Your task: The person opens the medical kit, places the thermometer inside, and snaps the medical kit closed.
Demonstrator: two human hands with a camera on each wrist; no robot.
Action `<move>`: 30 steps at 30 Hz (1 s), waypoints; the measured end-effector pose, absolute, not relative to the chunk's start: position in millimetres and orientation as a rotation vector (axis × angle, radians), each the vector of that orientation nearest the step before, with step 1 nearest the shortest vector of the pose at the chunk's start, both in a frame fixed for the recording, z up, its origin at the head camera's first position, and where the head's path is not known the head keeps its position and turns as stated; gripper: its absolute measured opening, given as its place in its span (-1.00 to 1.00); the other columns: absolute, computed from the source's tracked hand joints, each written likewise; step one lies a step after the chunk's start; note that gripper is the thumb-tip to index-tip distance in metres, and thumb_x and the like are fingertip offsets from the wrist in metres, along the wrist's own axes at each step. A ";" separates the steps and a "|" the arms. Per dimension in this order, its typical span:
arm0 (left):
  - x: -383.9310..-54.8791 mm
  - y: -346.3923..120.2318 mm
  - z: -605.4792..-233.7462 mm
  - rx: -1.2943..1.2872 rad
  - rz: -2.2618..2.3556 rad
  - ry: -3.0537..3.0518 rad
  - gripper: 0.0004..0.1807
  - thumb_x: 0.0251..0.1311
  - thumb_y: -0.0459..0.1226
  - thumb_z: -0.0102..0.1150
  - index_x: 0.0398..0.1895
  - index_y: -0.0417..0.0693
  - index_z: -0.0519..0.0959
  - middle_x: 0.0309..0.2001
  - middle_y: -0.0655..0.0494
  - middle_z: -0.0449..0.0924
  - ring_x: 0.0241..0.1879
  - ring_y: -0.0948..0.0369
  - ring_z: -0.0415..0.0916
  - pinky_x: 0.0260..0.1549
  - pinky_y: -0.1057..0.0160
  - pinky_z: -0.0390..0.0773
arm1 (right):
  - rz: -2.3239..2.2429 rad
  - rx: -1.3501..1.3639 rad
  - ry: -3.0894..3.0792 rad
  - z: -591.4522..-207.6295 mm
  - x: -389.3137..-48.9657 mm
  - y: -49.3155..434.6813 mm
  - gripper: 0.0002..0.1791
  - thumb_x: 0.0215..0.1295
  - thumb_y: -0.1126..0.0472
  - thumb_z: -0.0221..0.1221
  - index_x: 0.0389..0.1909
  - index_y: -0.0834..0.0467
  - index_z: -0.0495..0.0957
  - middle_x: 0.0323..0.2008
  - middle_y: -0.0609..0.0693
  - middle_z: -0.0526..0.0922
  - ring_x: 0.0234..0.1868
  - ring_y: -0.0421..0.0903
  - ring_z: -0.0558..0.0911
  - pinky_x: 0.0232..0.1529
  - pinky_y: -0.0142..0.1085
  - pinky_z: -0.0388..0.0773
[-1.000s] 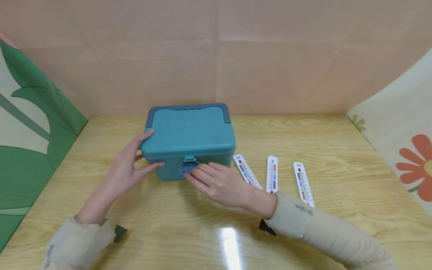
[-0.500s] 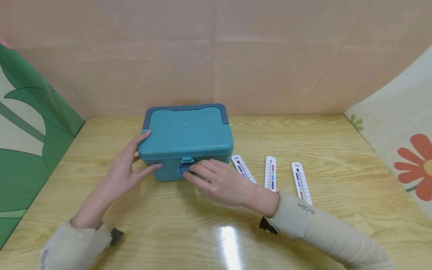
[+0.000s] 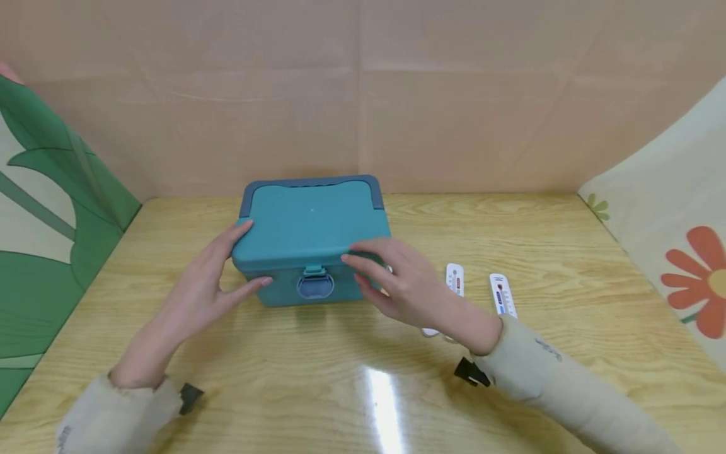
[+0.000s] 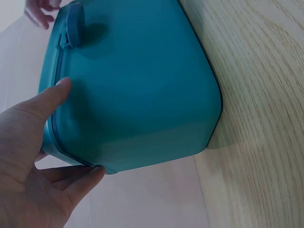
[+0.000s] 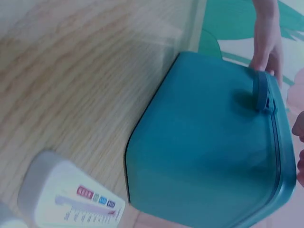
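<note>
A teal storage box with a closed lid and a blue-grey handle sits on the table. My left hand grips its front left corner, thumb on the front wall and fingers along the lid and left side. On the front, the blue latch hangs from the lid's edge and stands out from the wall, with neither hand on it. My right hand is at the right part of the lid's front edge, index fingertip right at the rim, fingers loosely bent and spread.
White thermometers lie right of the box: a middle one and a right one, partly behind my right arm. The end of a third thermometer shows below the wrist. A plain cloth backdrop rises behind the wooden table.
My right hand has left the latch and moved up and right to the lid's front edge, covering most of the left thermometer. The latch is uncovered. The left hand keeps its hold.
</note>
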State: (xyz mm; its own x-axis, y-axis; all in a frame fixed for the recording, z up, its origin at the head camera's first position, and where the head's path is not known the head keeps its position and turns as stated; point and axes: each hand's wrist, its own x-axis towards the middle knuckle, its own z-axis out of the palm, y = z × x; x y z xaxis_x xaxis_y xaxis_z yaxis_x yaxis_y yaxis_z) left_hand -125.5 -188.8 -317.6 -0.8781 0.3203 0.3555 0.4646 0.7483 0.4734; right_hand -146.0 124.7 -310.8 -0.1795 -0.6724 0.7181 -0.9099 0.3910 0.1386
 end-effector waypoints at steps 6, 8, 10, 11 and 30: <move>-124.8 -189.5 -315.8 -0.622 -0.830 -2.699 -0.04 0.12 -0.10 0.35 0.52 0.12 0.00 0.43 -0.22 0.12 0.20 -0.22 0.36 0.00 -0.29 0.52 | 0.487 1.277 -1.989 -309.1 -151.2 134.7 -0.67 0.23 0.24 0.22 0.01 0.20 0.57 -0.05 0.19 0.58 -0.13 0.07 0.59 -0.20 -0.16 0.60; -124.4 -189.7 -315.4 -0.617 -0.840 -2.703 -0.07 0.16 -0.09 0.31 0.52 0.14 0.00 0.44 -0.21 0.11 0.22 -0.23 0.34 0.01 -0.31 0.49 | 0.514 1.251 -1.999 -309.5 -152.9 137.0 -0.67 0.24 0.21 0.22 0.01 0.20 0.58 -0.03 0.22 0.58 -0.11 0.10 0.58 -0.19 -0.13 0.60; -124.2 -189.9 -315.2 -0.616 -0.851 -2.700 -0.11 0.20 -0.10 0.27 0.52 0.15 0.00 0.45 -0.19 0.10 0.24 -0.22 0.33 0.03 -0.31 0.48 | 0.544 1.228 -2.012 -310.5 -154.5 139.1 -0.67 0.27 0.17 0.21 0.02 0.20 0.58 0.00 0.25 0.57 -0.07 0.13 0.58 -0.16 -0.10 0.61; -124.2 -190.0 -315.3 -0.615 -0.855 -2.698 -0.13 0.22 -0.10 0.25 0.52 0.15 0.01 0.45 -0.18 0.10 0.25 -0.22 0.33 0.04 -0.31 0.48 | 0.556 1.217 -2.021 -311.3 -155.3 139.9 -0.67 0.29 0.15 0.20 0.03 0.20 0.58 0.02 0.26 0.56 -0.04 0.14 0.58 -0.13 -0.08 0.61; -123.4 -189.3 -316.2 -0.577 -0.879 -2.690 -0.15 0.23 -0.13 0.25 0.52 0.19 0.03 0.43 -0.21 0.15 0.23 -0.24 0.36 0.05 -0.29 0.49 | 0.723 1.009 -2.296 -324.5 -157.3 155.2 -0.34 0.36 -0.23 0.01 0.29 0.14 0.41 0.29 0.31 0.37 0.22 0.21 0.49 0.06 0.09 0.59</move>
State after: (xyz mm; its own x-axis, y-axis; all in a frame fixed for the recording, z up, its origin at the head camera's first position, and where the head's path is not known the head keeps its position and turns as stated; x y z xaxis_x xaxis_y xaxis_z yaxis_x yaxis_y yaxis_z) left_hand -123.4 -189.3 -316.2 -0.8894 0.2898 0.3535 0.4426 0.7392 0.5076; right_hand -157.3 155.2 -324.5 -0.5837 -0.4924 0.6456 -0.7736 0.5789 -0.2578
